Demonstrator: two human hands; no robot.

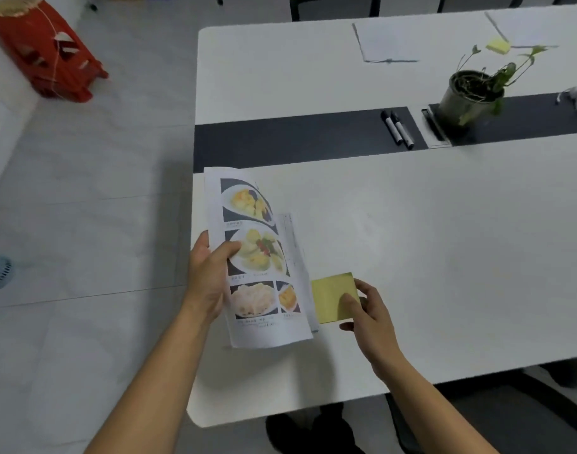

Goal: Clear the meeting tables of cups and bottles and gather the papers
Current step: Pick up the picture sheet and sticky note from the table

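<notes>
Fingers of left hand (pixel 208 273) grip curled food-photo papers (pixel 260 263); right hand (pixel 367 314) pinches yellow sticky-note pad (pixel 329 294)

The sheet (pixel 539 26) at the far right runs off the edge; the menu (pixel 260 260) print blurs past reading, and the left hand (pixel 210 276) covers its margin

Bare forearms (no sleeves), dark shoes (pixel 308 430) below.
</notes>
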